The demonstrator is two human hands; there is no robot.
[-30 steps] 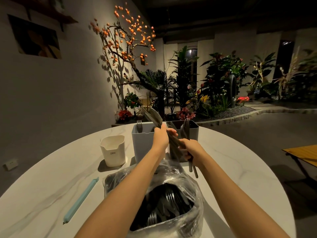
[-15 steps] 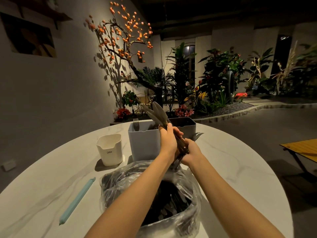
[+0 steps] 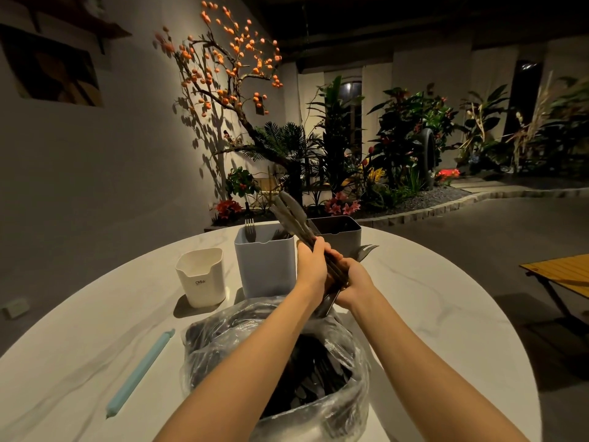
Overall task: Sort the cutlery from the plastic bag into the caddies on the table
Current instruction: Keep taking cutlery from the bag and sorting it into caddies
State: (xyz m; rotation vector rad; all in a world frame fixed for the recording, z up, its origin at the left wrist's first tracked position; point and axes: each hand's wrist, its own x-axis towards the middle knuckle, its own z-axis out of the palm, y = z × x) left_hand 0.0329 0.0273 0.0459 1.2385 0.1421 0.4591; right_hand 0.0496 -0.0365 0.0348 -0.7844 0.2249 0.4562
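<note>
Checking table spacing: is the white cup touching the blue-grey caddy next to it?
Apart. The head view shows a strip of table and shadow between the white cup and the blue-grey caddy.

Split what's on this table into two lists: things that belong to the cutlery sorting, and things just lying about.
Part of the job:
plastic bag of cutlery
knives in the left hand
forks in the right hand
white caddy
blue-grey caddy, one fork standing in it
dark grey caddy

Lying about:
light-blue stick
</note>
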